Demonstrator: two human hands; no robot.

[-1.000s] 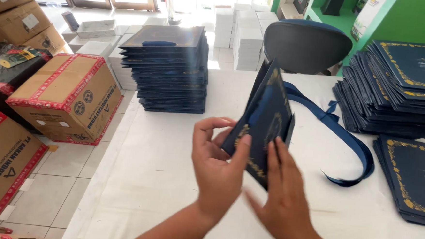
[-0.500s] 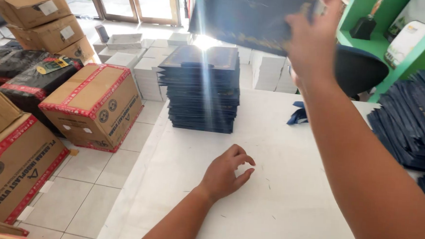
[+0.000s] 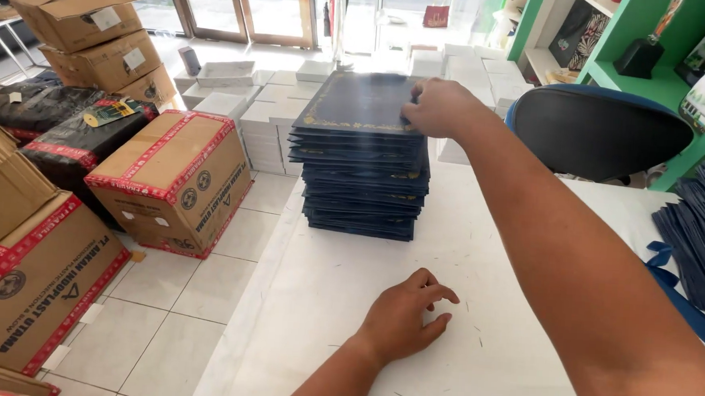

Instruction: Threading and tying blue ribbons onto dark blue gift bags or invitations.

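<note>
Fingers [image 3: 432, 294] of the left hand [image 3: 406, 317] lie loosely curled and hold nothing, their tips resting on the white surface [image 3: 347, 302] in the foreground, well apart from the stack. Farthest to the left, brown cardboard boxes [image 3: 169, 176] with red-edged tape stand on the tiled floor [image 3: 170, 301], with more boxes piled behind them and dark wrapped bundles [image 3: 43, 121] between. Low piles of white boxes [image 3: 253, 104] sit on the floor behind, beside the surface's far corner. Next along, a tall stack of dark blue folders [image 3: 366, 175] with gold borders stands on the surface near its left edge. The top folder [image 3: 353, 102] lies flat on this stack, slightly askew against those beneath. The right hand [image 3: 438, 106] reaches across from the right with the arm stretched out; its fingers are bent down on the top folder's right edge, pressing or pinching it, though whether they truly grip cannot be told. Further right, a dark office chair [image 3: 597, 138] with a blue rim stands behind the surface before green shelves [image 3: 680, 87]. At the right border, another heap of dark blue folders [image 3: 704, 232] lies on the surface, with a blue ribbon [image 3: 662, 266] trailing beside it.
</note>
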